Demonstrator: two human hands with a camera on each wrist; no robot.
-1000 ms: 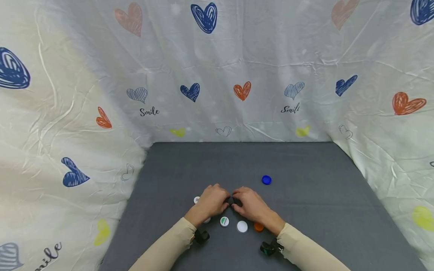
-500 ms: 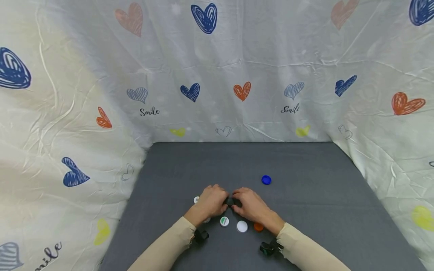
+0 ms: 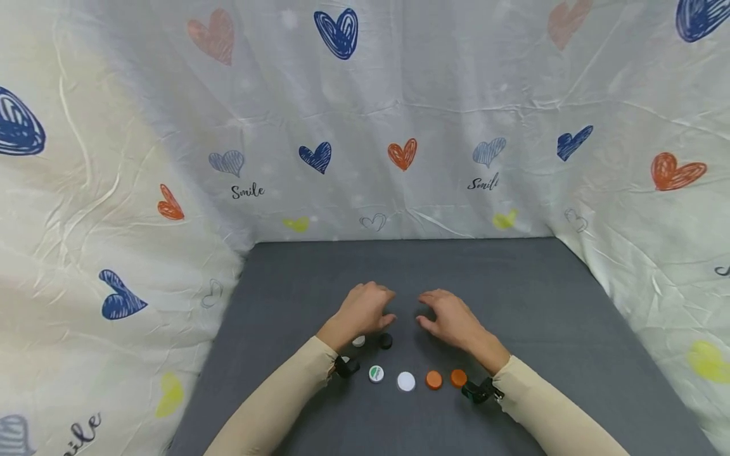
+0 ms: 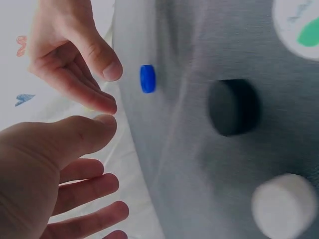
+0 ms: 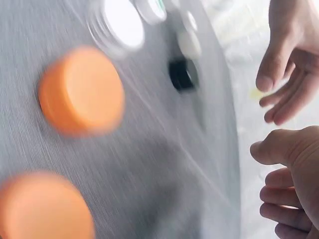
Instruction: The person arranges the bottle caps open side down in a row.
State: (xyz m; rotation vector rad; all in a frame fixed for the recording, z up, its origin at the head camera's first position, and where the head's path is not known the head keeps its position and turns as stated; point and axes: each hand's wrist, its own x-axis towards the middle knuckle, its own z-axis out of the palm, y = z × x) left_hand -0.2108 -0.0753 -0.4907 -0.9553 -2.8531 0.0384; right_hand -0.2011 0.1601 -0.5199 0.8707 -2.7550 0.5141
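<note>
My left hand point(image 3: 365, 309) and right hand point(image 3: 454, 320) hover over the table with a gap between them. Both are empty, their fingers loosely extended. A black bottle cap point(image 3: 385, 341) lies below the left hand, with a white cap point(image 3: 358, 341) beside it, partly covered by the left wrist. In the left wrist view a blue cap point(image 4: 147, 78) shows on the cloth; the right hand hides it from the head view. Nearer me lie a white cap with a green mark point(image 3: 376, 373), a plain white cap point(image 3: 406, 381) and two orange caps, one point(image 3: 433, 380) beside the other point(image 3: 459, 378).
The grey-covered table point(image 3: 319, 272) meets a white curtain point(image 3: 433, 82) printed with hearts at its back and sides. A black wrist camera point(image 3: 345, 367) hangs under the left wrist and another point(image 3: 479, 391) under the right, close to an orange cap.
Both hands have let go of the black cap, which stays on the table. They have risen away from it and spread apart. The second orange cap has come into sight; the blue one is covered.
</note>
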